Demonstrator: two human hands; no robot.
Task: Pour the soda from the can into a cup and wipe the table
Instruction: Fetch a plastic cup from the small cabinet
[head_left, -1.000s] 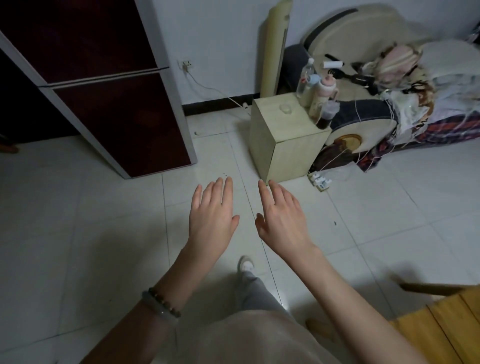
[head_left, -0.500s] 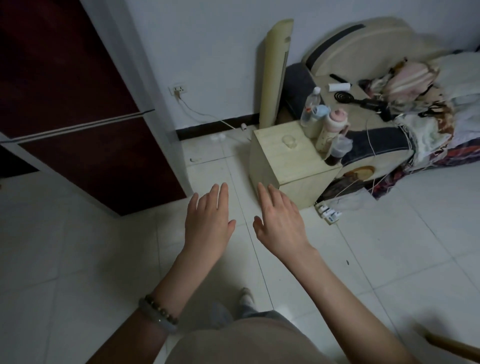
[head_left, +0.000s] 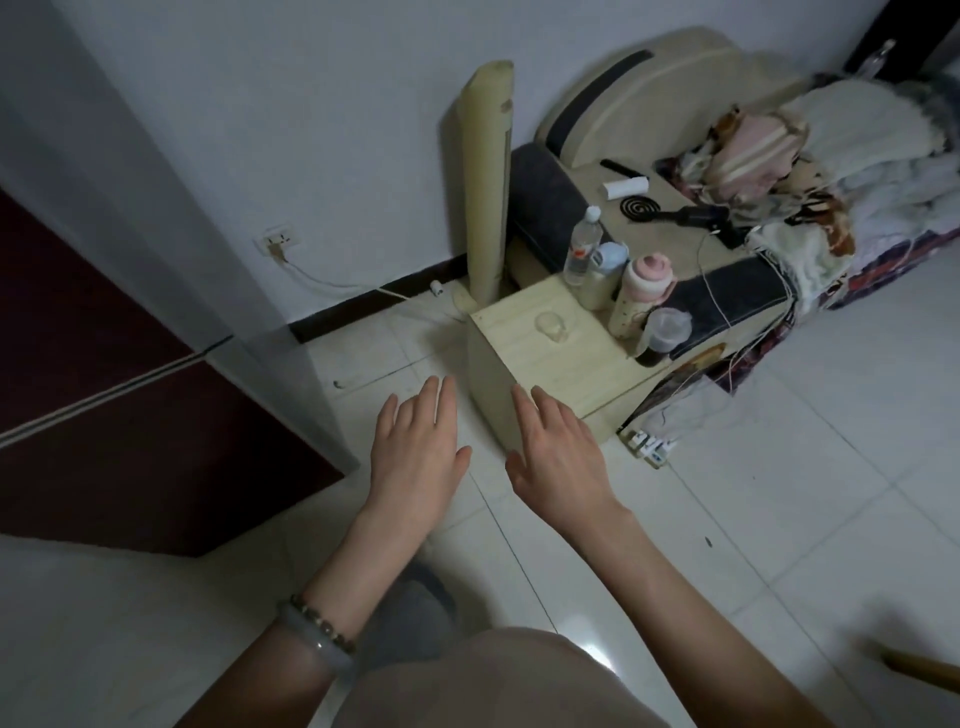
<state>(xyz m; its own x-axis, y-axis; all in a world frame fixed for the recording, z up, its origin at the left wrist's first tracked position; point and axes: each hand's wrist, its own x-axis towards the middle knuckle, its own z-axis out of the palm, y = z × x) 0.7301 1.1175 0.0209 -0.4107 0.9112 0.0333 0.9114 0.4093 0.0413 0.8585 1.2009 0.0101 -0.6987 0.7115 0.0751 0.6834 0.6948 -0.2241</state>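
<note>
Head view: left hand (head_left: 415, 457), right hand (head_left: 558, 462) empty, fingers (head_left: 435, 402) straight; clear cup (head_left: 551, 326) on box (head_left: 582, 366) beyond, apart.

A glass cup (head_left: 551, 326) sits mid-top on the box (head_left: 571, 374), with bottles (head_left: 582, 254) at its right edge. A fan (head_left: 485, 182) stands behind.

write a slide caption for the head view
Open left hand and right hand held out before a pale wooden box bearing bottles and a small clear glass.
</note>
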